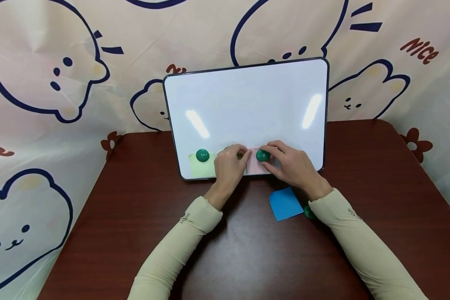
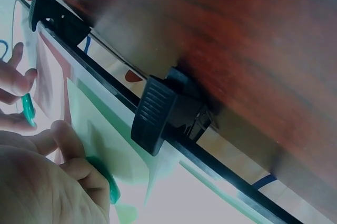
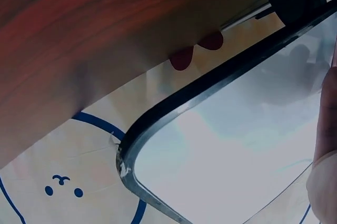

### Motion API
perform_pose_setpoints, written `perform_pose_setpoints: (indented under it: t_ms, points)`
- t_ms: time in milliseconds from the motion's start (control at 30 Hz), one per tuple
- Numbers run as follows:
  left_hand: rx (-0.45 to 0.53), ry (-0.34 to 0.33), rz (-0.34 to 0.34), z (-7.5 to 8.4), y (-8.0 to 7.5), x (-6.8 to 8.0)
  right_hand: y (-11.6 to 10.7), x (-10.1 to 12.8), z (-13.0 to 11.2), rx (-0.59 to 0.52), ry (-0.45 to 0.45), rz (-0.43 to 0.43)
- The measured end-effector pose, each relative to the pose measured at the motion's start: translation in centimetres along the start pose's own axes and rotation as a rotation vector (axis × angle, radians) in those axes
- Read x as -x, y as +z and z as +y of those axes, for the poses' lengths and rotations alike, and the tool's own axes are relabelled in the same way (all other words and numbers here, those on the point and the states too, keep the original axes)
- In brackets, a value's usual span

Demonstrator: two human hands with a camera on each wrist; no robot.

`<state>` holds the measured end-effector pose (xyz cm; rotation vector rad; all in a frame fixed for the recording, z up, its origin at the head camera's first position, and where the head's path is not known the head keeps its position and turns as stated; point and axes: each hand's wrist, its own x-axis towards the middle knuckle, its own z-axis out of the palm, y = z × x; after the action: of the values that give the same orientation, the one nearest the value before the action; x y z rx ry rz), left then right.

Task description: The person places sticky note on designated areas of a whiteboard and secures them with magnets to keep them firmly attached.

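A whiteboard (image 1: 247, 104) leans against the backdrop at the back of a brown table (image 1: 135, 216). Along its lower edge a yellow note (image 1: 200, 166) sits under a green magnet (image 1: 202, 155). My left hand (image 1: 232, 160) curls its fingers over a middle green magnet (image 2: 109, 186) on a pale green note (image 2: 105, 140), mostly hidden in the head view. My right hand (image 1: 281, 160) pinches another green magnet (image 1: 262, 156) against a pink note (image 1: 254, 166). In the right wrist view only a fingertip (image 3: 324, 171) and the board's corner (image 3: 126, 155) show.
A blue note (image 1: 285, 204) lies on the table near my right wrist, with a further green magnet (image 1: 308, 212) half hidden under the sleeve. A black clip foot (image 2: 163, 113) holds the board's bottom frame. A bear-patterned cloth (image 1: 41, 125) hangs behind and to the sides.
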<state>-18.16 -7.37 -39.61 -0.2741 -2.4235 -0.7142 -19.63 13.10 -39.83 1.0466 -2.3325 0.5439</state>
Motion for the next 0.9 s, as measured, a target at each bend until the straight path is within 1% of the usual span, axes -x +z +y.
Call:
perform_pose_setpoints:
  t_ms: [267,400,667,900]
  points:
    - [0.018,-0.018,-0.022,0.06,0.03,-0.14,0.18,-0.30,0.06,0.011,-0.021,0.004]
    - [0.030,-0.023,-0.025,0.00,-0.14,-0.21,0.34,-0.40,0.00,0.019,-0.016,-0.007]
    - [0.017,-0.014,-0.063,0.07,-0.22,-0.23,0.52,-0.19,0.06,0.007,0.008,-0.013]
    - [0.036,-0.004,-0.091,0.12,-0.59,-0.26,0.58,-0.42,0.00,-0.006,0.016,-0.005]
